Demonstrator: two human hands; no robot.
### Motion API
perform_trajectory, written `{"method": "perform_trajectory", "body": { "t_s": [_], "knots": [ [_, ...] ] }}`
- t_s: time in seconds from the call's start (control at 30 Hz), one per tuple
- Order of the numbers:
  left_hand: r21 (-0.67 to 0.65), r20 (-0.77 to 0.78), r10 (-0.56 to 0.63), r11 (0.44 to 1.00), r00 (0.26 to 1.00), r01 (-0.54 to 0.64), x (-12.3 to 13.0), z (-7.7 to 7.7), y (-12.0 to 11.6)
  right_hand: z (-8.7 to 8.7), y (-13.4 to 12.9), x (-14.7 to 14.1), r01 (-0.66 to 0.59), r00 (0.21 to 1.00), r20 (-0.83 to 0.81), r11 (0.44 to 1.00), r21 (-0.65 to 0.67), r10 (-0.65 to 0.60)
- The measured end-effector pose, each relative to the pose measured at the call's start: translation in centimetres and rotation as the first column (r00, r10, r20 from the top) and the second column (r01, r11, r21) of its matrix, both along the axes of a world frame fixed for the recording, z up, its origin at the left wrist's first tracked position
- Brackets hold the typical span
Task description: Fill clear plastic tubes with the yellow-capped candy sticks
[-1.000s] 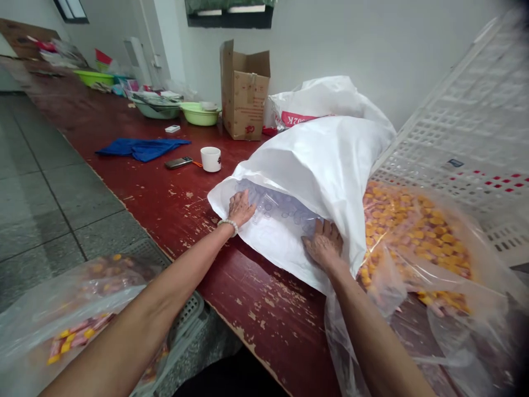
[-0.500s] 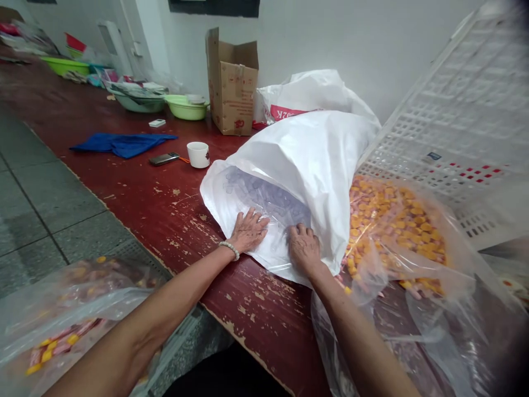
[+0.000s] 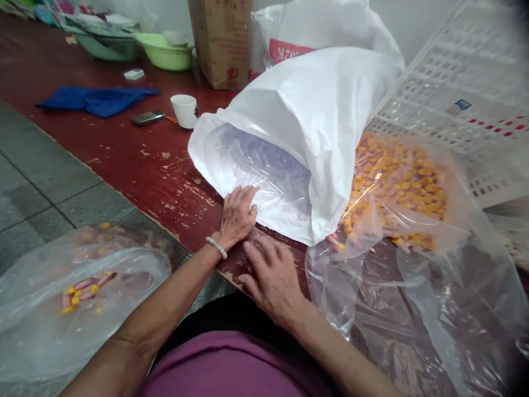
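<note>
A big white sack (image 3: pixel 297 99) lies on its side on the worn red table (image 3: pixel 173 182), its mouth facing me. Inside it are several clear plastic tubes (image 3: pixel 268 184). My left hand (image 3: pixel 238 216), with a beaded bracelet at the wrist, rests at the lower lip of the sack mouth, fingers extended and close to the tubes. My right hand (image 3: pixel 275 275) is off the sack, hovering near the table's front edge with its fingers spread; nothing shows in it.
Right of the sack, a clear bag (image 3: pixel 397 187) holds orange-capped pieces beneath a tilted white plastic crate (image 3: pixel 454 110). A similar bag (image 3: pixel 124 264) sits low at left. Behind stand a white cup (image 3: pixel 184 110), a phone (image 3: pixel 147 118), a blue cloth (image 3: pixel 99 99), a green basin (image 3: pixel 167 52) and a cardboard box (image 3: pixel 223 44).
My right hand has come out of the sack mouth and moved down toward me. My left hand has shifted slightly left along the lip. The view has tilted downward.
</note>
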State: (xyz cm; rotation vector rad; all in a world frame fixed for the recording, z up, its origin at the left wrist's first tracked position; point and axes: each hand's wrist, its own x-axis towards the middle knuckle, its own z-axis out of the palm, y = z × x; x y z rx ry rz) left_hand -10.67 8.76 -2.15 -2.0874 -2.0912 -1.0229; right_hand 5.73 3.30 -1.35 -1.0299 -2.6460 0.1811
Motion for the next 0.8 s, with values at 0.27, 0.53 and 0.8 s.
{"method": "perform_trajectory", "body": {
  "t_s": [0.27,0.53,0.8],
  "knots": [
    [-0.13,-0.073,-0.115,0.986,0.991,0.105,-1.8,1.3,4.9,-1.0,0.9,-0.6,-0.032,0.9,-0.425,0.957,-0.288,-0.097],
    [-0.385,-0.272,-0.175,0.921,0.946,0.06,1.7,1.3,7.5,0.1,1.8,3.4,-0.082,0.463,-0.557,0.592,-0.802,-0.689],
    [-0.35,-0.248,-0.266,0.921,0.931,0.17,1.4,0.2,6.4,-0.5,3.0,4.0,-0.168,0.168,-0.638,0.615,-0.77,-0.752]
  ]
}}
